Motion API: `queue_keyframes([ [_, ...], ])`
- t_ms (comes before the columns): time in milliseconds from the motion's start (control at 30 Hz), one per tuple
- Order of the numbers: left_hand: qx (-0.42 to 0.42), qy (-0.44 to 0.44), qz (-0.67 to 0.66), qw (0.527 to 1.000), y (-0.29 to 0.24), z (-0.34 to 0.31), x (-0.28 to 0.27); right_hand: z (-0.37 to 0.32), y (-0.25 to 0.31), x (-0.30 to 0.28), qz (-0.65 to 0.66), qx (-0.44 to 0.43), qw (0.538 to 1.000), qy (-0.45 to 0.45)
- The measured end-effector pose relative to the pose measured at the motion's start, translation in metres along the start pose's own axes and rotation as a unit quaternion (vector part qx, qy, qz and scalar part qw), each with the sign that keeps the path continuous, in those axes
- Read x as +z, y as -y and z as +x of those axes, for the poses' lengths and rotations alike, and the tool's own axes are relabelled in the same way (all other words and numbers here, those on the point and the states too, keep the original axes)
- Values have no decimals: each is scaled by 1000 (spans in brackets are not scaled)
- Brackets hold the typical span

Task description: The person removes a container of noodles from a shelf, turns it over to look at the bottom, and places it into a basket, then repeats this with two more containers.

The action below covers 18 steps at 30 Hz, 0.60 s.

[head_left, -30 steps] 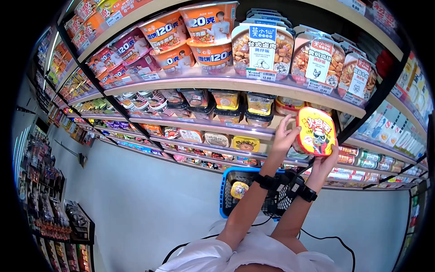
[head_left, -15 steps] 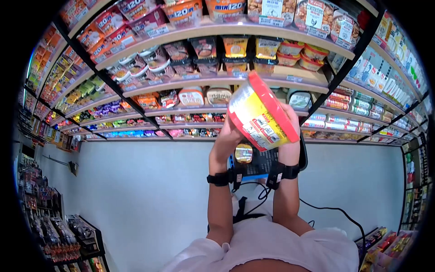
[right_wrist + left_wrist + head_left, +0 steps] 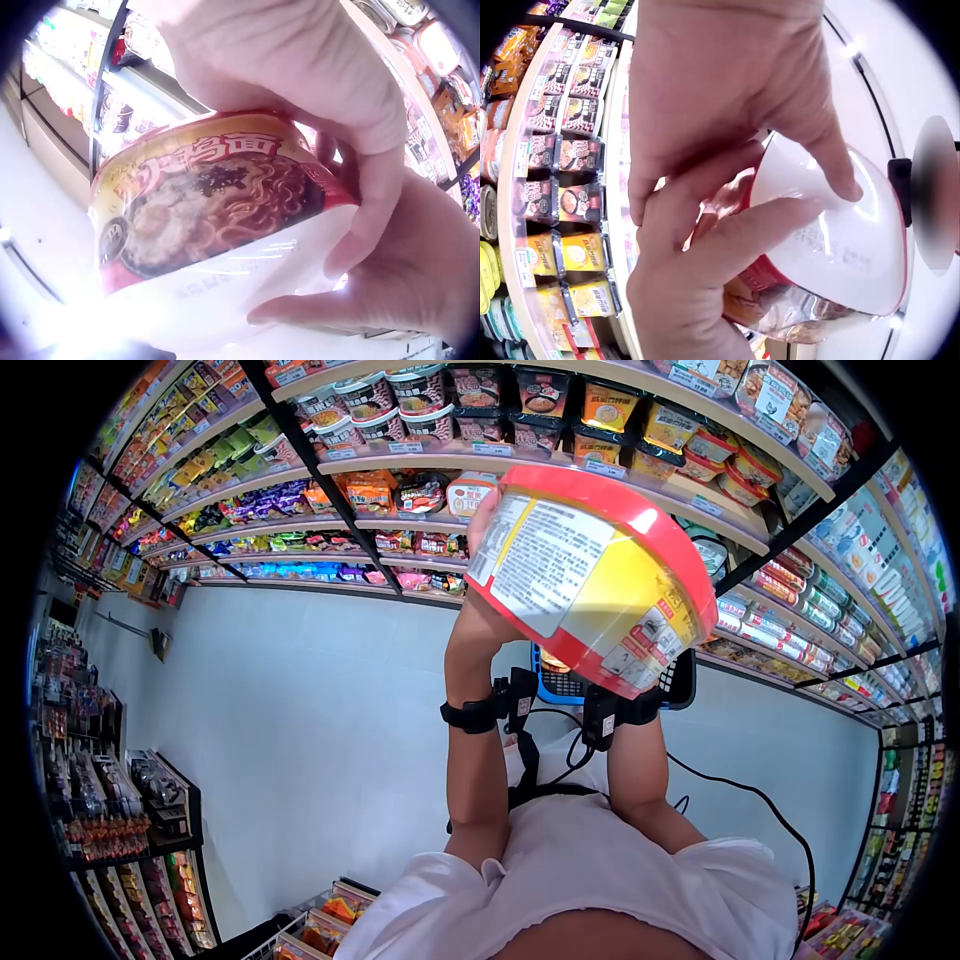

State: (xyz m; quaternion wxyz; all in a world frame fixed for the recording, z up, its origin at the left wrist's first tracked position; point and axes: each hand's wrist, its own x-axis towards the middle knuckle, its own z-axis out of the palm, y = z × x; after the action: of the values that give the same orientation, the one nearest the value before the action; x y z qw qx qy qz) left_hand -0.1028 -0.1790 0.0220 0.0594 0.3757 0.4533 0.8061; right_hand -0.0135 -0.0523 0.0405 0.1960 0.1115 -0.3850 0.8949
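Note:
A tub of instant noodles (image 3: 580, 570), with a red rim and yellow-and-white printed sides, is held up close to the head camera, tilted. Its side panel of small text faces the head view. A picture of noodles in sauce shows on another side in the right wrist view, beside a plain white base (image 3: 832, 240). My left hand (image 3: 482, 605) grips the tub from the left, thumb on the white base (image 3: 727, 82). My right hand (image 3: 300, 82), mostly hidden behind the tub in the head view, holds it too, its thumb also on the base.
Store shelves (image 3: 640, 485) with packaged noodle tubs and bags curve across the front. Below the tub stands a blue-rimmed black basket (image 3: 682, 682) with a yellow-topped package (image 3: 553, 663) in it. Cables (image 3: 745, 790) hang from the wrist bands. A display rack (image 3: 150, 800) stands at the left.
The noodle tub has come away from near the shelf towards the head camera, held in both hands. It has turned from its yellow lid to its printed side.

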Motion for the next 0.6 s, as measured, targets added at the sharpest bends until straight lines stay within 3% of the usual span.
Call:
queue_keyframes([
  [267,164,-29,167,972,-57,11,16,11,-12,-6,140,32,989,20],
  [433,183,-78,299,933,-82,0,18,3,10,2,185,3,982,48],
  [500,217,-94,376,896,-88,-1,17,5,27,13,188,31,980,50],
  [600,243,-83,412,874,-89,-1,20,1,29,16,140,-26,989,28],
])
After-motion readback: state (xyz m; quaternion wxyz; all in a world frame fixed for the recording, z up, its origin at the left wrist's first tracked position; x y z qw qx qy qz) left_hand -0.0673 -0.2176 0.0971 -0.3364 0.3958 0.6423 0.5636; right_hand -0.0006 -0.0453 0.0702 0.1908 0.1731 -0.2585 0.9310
